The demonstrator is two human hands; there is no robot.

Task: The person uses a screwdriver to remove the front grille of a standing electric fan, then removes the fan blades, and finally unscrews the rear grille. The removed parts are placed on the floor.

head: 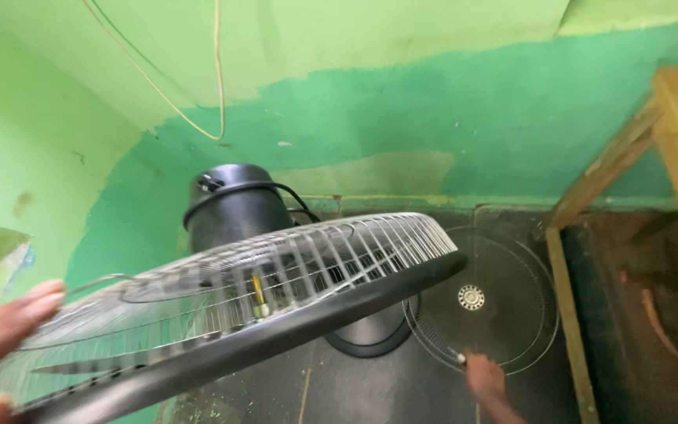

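Left hand (1,334) sits at the frame's lower left edge, fingers extended and pressed vs the rim of the fan guard assy (229,306), a wire cage w/ a dark plastic ring round it. Fingers look curled round the edge, so it's gripping the guard, though the thumb is blurred and the grip isn't fully clear. Guard is tipped up, almost edge-on to the camera, and fills the lower left half of the view. Behind it stands the fan's black motor housing (233,200) w/ a black cable looping off it.

Right hand (484,377) is low, near bottom centre-right, fingertips pinched on the rim of a second wire grille (484,302) lying flat on the dark floor (370,392). That grille has a small round hub at its middle and sits just beside the fan base.

Handling, as a guess: guard is light for its size but awkward, wide and floppy at the thin wires. Wires bend easily, so hold by the stiff plastic ring, not the spokes. Flat grille is thin and springy; best lifted at the outer rim wire where the right hand already has it.

Also there: green wall (433,102) w/ a thin cord hanging, wooden frame (668,133) at right.
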